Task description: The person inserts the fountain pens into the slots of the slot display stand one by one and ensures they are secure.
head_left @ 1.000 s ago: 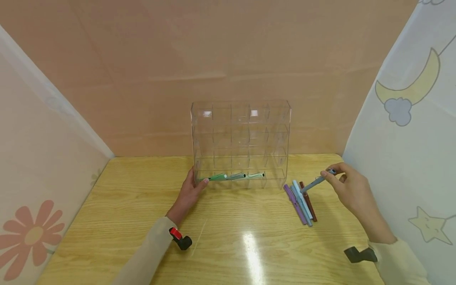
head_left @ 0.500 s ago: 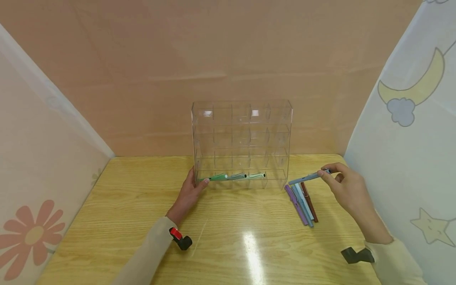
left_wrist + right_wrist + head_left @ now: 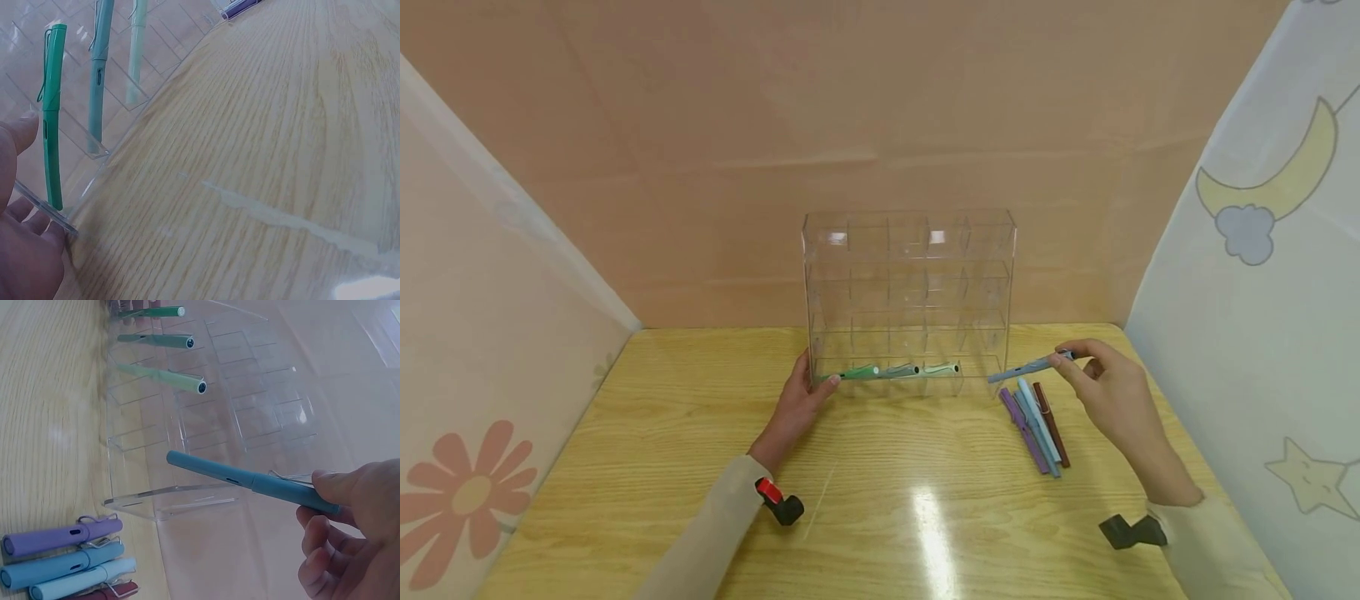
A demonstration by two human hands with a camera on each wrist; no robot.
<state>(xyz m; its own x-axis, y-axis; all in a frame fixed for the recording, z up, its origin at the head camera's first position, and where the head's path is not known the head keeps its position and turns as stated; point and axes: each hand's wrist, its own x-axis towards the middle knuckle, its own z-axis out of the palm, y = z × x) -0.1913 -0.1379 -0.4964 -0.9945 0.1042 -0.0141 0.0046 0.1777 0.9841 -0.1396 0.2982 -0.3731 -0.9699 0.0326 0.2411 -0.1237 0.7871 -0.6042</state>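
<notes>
A clear acrylic rack (image 3: pixel 907 271) with a grid of compartments stands upright on the table. My left hand (image 3: pixel 795 408) grips its lower left edge, thumb in front and fingers behind in the left wrist view. Along the bottom row lie a green pen (image 3: pixel 52 112), a grey-green pen (image 3: pixel 99 81) and a pale green pen (image 3: pixel 136 56). My right hand (image 3: pixel 1112 400) pinches a blue pen (image 3: pixel 250 480) by its clip end. That pen's free tip points left, at the rack's lower right side; whether it touches the rack I cannot tell.
Right of the rack several pens lie side by side on the wooden table (image 3: pixel 880 500): a purple pen (image 3: pixel 62 535), a blue pen (image 3: pixel 62 564), a light blue pen (image 3: pixel 81 579) and a dark red pen (image 3: pixel 1051 425). Fabric walls enclose the back and sides.
My right hand has carried the blue pen leftward from above the loose pens to the rack's right side, and the pen has turned closer to level. The left hand stays put.
</notes>
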